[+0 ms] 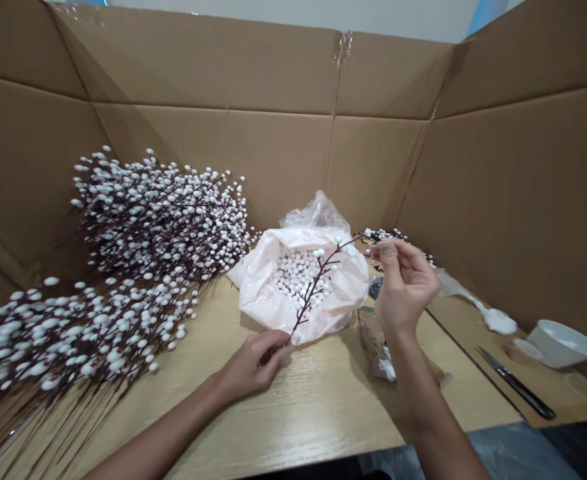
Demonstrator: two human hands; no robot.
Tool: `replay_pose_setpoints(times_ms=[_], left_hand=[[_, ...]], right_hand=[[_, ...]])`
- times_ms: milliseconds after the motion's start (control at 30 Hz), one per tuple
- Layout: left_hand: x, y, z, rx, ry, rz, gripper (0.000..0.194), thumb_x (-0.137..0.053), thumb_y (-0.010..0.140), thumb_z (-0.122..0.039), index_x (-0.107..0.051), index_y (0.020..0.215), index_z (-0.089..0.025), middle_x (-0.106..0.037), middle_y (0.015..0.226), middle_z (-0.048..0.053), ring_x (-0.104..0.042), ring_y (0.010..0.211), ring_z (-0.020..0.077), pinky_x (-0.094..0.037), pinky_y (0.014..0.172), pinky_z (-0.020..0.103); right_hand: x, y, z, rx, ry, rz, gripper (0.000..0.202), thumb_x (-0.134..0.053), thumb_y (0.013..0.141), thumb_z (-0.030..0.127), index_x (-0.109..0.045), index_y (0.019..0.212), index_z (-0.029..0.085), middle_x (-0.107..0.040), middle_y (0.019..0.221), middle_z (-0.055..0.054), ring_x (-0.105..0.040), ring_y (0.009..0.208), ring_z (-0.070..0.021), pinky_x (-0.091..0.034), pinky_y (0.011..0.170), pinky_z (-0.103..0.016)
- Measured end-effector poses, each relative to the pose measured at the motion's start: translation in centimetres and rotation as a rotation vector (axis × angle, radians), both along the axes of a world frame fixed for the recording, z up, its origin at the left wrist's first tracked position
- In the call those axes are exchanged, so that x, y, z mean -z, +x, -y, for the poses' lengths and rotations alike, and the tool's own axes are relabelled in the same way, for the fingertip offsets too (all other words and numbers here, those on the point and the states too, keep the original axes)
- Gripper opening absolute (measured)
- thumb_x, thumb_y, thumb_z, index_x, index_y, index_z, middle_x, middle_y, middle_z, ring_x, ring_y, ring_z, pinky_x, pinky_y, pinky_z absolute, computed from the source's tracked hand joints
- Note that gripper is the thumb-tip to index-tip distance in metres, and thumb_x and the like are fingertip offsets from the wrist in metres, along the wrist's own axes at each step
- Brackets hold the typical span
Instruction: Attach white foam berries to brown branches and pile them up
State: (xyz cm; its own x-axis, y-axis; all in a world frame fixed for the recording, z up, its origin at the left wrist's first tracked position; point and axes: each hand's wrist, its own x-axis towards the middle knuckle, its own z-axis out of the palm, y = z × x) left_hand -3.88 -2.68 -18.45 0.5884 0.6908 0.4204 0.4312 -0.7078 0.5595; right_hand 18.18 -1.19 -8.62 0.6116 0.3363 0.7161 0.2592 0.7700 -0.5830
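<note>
My left hand (257, 363) is closed on the lower end of a dark twig (316, 283), which slants up to the right over an open plastic bag (253, 290) of white berries (296, 270). A few white berries sit near the twig's upper part. My right hand (404, 283) is raised beside the twig's upper end, with thumb and fingers pinched together; the thumb has a tan wrap on it. What lies between those fingertips is too small to make out.
Bundles of white-berried stems (163, 213) lie at the left. A small cardboard box (369, 343) stands under my right arm. At the right are a knife (516, 383), a white cup (563, 343) and a spoon with white stuff (498, 321). Cardboard walls (213, 140) surround the table (293, 413).
</note>
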Motion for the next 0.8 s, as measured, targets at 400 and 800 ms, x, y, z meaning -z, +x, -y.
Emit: replay_pose_setpoints(times_ms=[400,800], left_hand=[[-0.22,0.02,0.12,-0.009,0.019,-0.01,0.016,-0.043,0.086,-0.017,-0.059,0.086,-0.014,-0.058,0.066,0.001,-0.05,0.056,0.0111,-0.038,0.051,0.019],[-0.33,0.11,0.13,0.003,0.049,0.008,0.016,-0.043,0.087,-0.018,-0.059,0.086,-0.013,-0.057,0.064,0.001,-0.048,0.053,0.01,-0.036,0.049,0.018]], right_hand=[[0.11,0.37,-0.39,-0.075,0.011,-0.068,0.011,-0.068,0.075,0.026,-0.066,0.082,0.018,-0.067,0.076,-0.001,-0.063,0.067,-0.0121,-0.051,0.064,-0.026],[-0.11,0.74,-0.49,-0.051,0.089,-0.024,0.005,-0.067,0.076,0.019,-0.067,0.081,0.018,-0.065,0.074,0.001,-0.062,0.068,-0.0103,-0.049,0.066,-0.025]])
